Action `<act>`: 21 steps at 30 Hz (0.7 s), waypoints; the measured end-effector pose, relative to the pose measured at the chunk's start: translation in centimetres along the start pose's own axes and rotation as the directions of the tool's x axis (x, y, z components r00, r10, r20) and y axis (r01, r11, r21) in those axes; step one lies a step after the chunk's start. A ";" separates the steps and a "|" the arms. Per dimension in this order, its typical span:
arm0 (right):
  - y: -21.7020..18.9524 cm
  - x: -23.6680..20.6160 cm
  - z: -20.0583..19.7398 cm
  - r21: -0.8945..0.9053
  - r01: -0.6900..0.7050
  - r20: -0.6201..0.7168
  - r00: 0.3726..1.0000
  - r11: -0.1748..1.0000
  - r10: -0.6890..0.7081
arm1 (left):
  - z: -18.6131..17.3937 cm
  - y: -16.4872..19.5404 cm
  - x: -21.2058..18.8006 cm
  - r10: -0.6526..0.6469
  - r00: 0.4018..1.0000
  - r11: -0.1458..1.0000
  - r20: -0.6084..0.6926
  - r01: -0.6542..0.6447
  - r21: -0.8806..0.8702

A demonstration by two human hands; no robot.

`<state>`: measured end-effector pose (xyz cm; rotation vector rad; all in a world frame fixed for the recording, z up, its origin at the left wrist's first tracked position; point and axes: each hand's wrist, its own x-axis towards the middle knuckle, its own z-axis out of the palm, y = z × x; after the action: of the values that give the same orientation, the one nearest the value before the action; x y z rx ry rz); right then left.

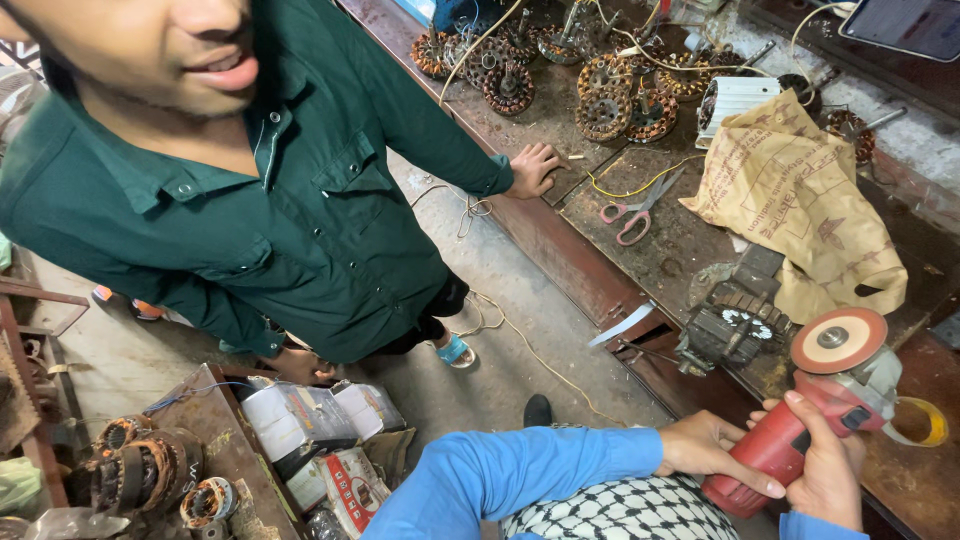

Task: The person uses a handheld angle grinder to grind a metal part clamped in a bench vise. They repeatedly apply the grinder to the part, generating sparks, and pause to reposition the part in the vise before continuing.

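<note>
The red angle grinder sits in both my hands, low at my right side, its round orange disc facing up just above them. My left hand wraps the rear of the body, and my right hand closes over it from the other side. Just beyond the disc lies a motor stator on the workbench. Farther off, pink-handled scissors rest near another person's hand.
</note>
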<state>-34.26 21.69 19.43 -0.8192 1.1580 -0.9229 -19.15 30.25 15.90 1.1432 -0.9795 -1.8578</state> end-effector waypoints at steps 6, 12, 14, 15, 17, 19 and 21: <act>0.0 -0.1 0.2 -0.025 -0.017 -0.028 0.999 1.000 0.017 | -0.1 0.3 -0.3 0.000 1.000 1.000 0.000 0.000 0.019; 0.0 0.0 0.3 -0.013 -0.018 -0.036 0.999 1.000 0.017 | -0.1 0.5 -0.3 -0.009 1.000 1.000 0.005 0.009 -0.009; 0.1 0.0 0.2 -0.007 -0.029 -0.030 0.999 1.000 0.029 | -0.1 0.5 -0.3 -0.009 1.000 1.000 0.002 0.009 -0.009; 0.1 0.1 0.2 -0.003 -0.035 -0.027 0.999 0.999 0.035 | -0.1 0.5 -0.3 -0.009 1.000 1.000 0.003 0.009 -0.009; 0.3 0.1 0.0 -0.014 -0.001 -0.025 1.000 1.000 0.001 | -0.1 0.6 -0.3 -0.009 1.000 1.000 0.008 0.010 -0.010; 0.5 0.2 -0.1 -0.023 0.016 -0.025 1.000 1.000 -0.016 | -0.1 0.8 -0.4 -0.017 1.000 1.000 0.013 0.017 -0.023; 0.6 0.4 -0.2 -0.033 0.014 -0.028 1.000 0.999 -0.015 | -0.1 0.9 -0.5 -0.002 1.000 1.000 -0.004 0.002 -0.003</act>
<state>-34.25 21.57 18.68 -0.8443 1.1959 -0.9318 -18.69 30.24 16.87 1.1463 -0.9728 -1.8574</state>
